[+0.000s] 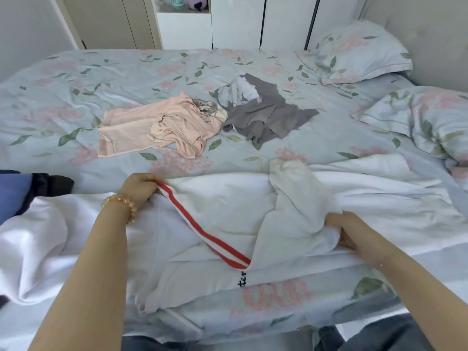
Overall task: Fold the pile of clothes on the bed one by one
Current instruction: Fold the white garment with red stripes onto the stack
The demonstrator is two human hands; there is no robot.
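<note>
Head view shows us a bed (76, 79) with floral sheets, wardrobes behind. Our left hand (140, 186) pinches the red-striped hem of the white garment (228, 206) near us; our right hand (352, 231) clenches its bunched fabric.

Pretty bright, soft daylight all over, no hard shadows to be seen. The white garment (228, 214) is nearly blown out, so its folds are washed flat, mostly around the right hand (354, 231). Faint shadows are cast just under both forearms. Fisheye bending is noticed at the edges: the bed (76, 79) curves and the wardrobe doors (238, 21) lean. Far corners are left a bit smeary and soft.
</note>
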